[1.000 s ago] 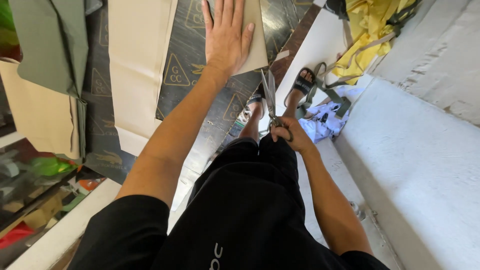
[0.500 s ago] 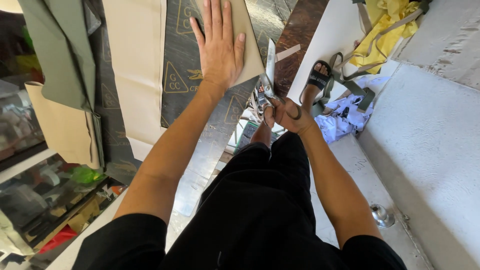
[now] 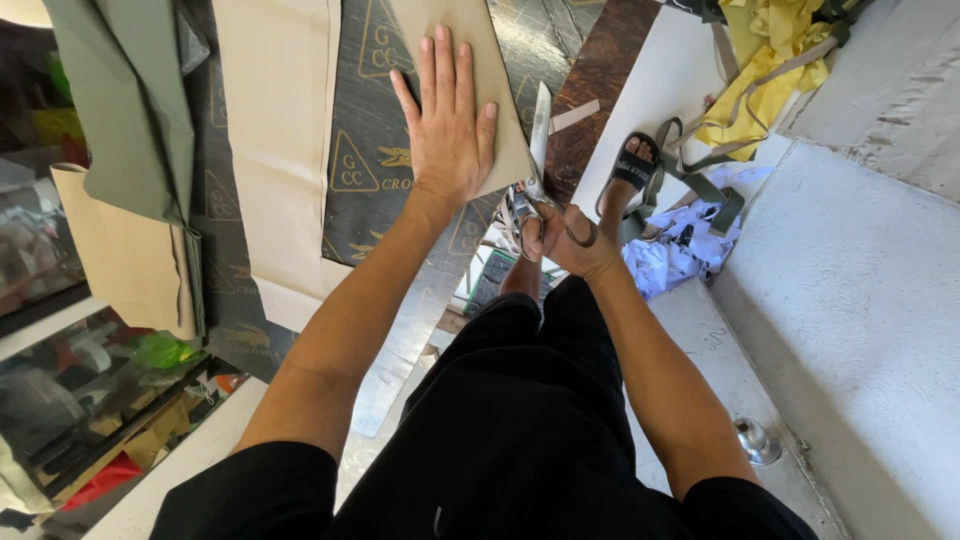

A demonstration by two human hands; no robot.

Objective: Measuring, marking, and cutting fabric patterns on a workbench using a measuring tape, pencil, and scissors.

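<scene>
The left hand [image 3: 450, 125] lies flat with its 5 fingers spread on a tan sheet [image 3: 480, 60], and I think it presses so that the sheet does not slide on the dark printed mat [image 3: 375, 150] under it. The right hand [image 3: 570, 240] is closed through the loops of a pair of scissors [image 3: 535, 165]; the blades point away from the person and run along the right edge of the tan sheet, just beside the left thumb. I cannot tell if the blades are open or closed. A 2nd wide cream strip [image 3: 280, 150] lies to the left on the mat, and green fabric [image 3: 120, 110] hangs further left. Near the scissors stands a foot in a black sandal [image 3: 630, 170], with yellow cloth [image 3: 760, 70] and white scraps [image 3: 670, 260] close to it.
</scene>
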